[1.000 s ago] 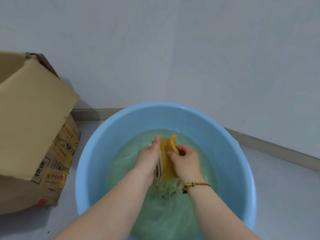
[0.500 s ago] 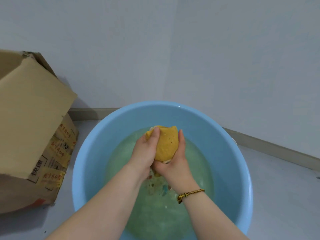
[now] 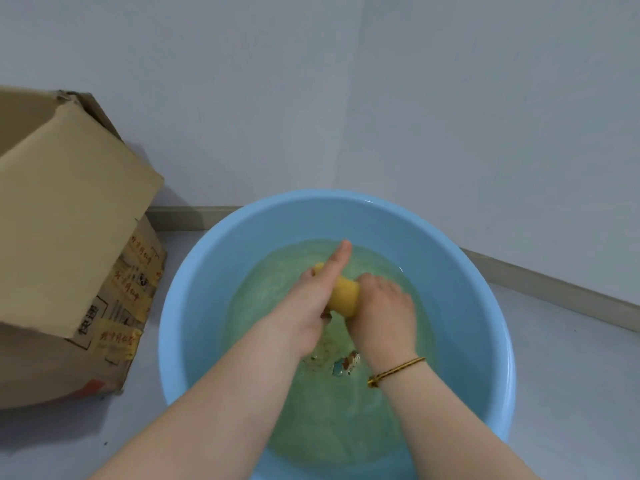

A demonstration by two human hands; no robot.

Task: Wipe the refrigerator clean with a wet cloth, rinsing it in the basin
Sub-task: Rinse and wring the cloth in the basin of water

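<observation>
Now the yellow cloth (image 3: 343, 296) is bunched into a short roll lying crosswise between the hands, just above the greenish water (image 3: 329, 427) in the blue basin (image 3: 467, 306). A second ago it hung lengthwise in the water between flat palms, and half a second ago it was lifted out and cupped as a ball. The left hand (image 3: 311, 301) grips the roll's left end, with one digit sticking straight forward over it. The right hand (image 3: 384, 306), a braided bracelet (image 3: 396, 370) on its wrist, has its fingers curled over the right end. Both hands are clenched on the cloth, and neither is free.

The change reads as a move from rinsing to wringing, with the hands set at opposite ends as if to twist. Loose specks (image 3: 346, 363) float below the wrists, so dirt seems to have come off into the water. The rinse looks nearly finished, and the cloth would then be ready for wiping. No refrigerator is in view, only a cardboard box (image 3: 69, 220) on the floor just left of the basin.
</observation>
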